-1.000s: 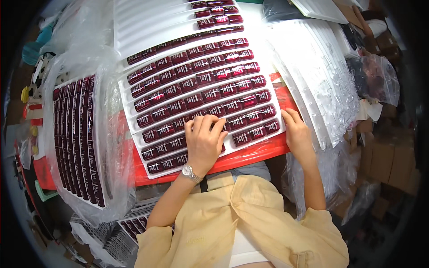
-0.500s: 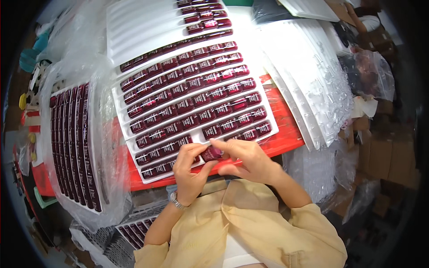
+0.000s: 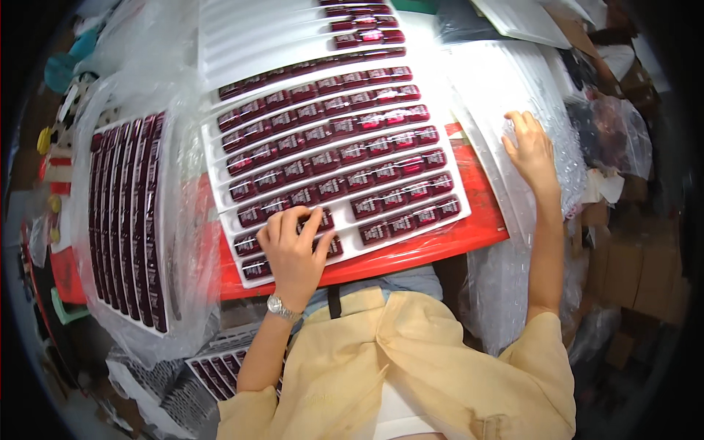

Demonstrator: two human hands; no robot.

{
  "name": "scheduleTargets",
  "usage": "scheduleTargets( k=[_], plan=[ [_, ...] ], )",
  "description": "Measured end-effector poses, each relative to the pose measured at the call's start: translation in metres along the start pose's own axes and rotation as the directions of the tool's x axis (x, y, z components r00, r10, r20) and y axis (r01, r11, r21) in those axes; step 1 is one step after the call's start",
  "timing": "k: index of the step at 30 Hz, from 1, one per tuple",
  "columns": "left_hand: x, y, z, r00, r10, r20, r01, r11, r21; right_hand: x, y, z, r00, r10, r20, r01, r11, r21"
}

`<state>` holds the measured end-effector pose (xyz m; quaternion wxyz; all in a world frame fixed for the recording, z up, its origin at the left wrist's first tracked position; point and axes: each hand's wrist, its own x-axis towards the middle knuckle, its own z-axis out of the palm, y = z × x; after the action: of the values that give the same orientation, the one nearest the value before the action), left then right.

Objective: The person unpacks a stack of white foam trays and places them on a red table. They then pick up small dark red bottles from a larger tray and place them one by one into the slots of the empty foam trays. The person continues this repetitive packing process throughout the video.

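Rows of small dark red bottles (image 3: 323,160) with pale print lie in a white ridged tray (image 3: 425,240) in front of me. My left hand (image 3: 295,249), wearing a silver watch (image 3: 281,306), rests on the near left rows with its fingers apart, touching bottles there. Its palm and fingers hide some of them. Bare slots show just right of it in the two nearest rows. My right hand (image 3: 531,149) reaches out to the right, over a heap of small clear plastic pieces (image 3: 563,158). Its fingers are bent and apart, and I make out nothing held in them.
A second tray of dark red bottles (image 3: 126,220), wrapped in clear film, stands at the left. Red covering (image 3: 480,198) shows on the table. More bottles (image 3: 220,372) lie below at the lower left. Cardboard boxes (image 3: 634,268) are stacked at the right.
Both hands were together on one dark red bottle at the tray's near edge. Now my right hand has moved far right to the clear pieces, and my left rests on the near rows.
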<state>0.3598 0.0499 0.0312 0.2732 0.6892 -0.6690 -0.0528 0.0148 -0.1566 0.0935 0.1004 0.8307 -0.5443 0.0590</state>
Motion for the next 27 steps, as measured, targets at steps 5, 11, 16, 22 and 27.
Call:
scheduleTargets(
  k=[5,11,16,22,27],
  plan=[
    [0.016,-0.013,-0.011,0.989,0.098,0.107,-0.092,0.994,-0.062,0.022,0.010,-0.001,0.963,0.184,-0.197,-0.084,0.900,0.428],
    [0.014,0.007,-0.009,0.992,-0.119,0.036,0.116,0.779,-0.616,-0.011,-0.152,-0.022,0.951,-0.013,0.310,-0.305,-0.222,0.926],
    [0.009,0.023,0.004,0.955,-0.292,-0.047,0.156,0.631,-0.760,-0.048,-0.218,-0.013,0.991,-0.131,0.018,0.012,0.228,0.974],
    [0.012,0.002,0.007,1.000,0.018,-0.003,-0.018,0.949,-0.315,-0.039,-0.180,0.002,0.921,0.037,0.388,-0.364,-0.277,0.889],
    [-0.010,0.009,0.002,0.988,0.074,-0.137,-0.083,0.995,-0.063,-0.050,-0.191,0.001,0.951,0.013,0.310,-0.281,-0.387,0.878]
  ],
)
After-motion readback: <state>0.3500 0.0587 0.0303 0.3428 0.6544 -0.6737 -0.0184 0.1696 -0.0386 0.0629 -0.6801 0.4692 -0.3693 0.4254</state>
